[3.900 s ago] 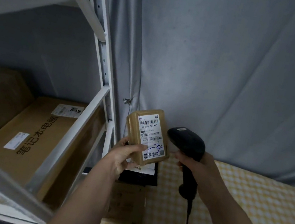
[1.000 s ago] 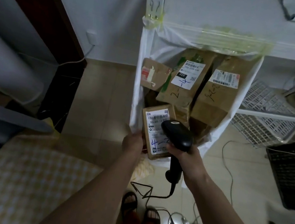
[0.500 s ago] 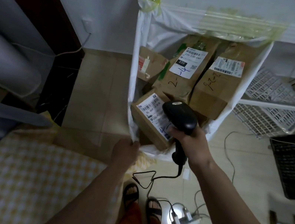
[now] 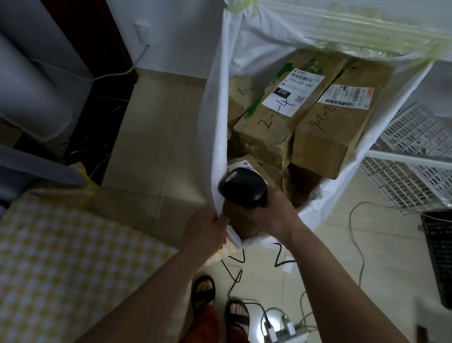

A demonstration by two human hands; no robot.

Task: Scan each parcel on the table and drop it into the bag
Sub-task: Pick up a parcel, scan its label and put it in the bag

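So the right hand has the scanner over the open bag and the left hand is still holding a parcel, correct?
Not quite. In the head view the right hand does hold the scanner over the open bag, but the left hand holds no parcel: it pinches the bag's near edge. The parcels lie inside the bag.

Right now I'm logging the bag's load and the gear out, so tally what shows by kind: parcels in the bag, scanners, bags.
Parcels in the bag: 4 that show, the labelled 220 one, the 9-2 one, a small one on the left and one under the scanner
Scanners: 1
Bags: 1
Total: 6
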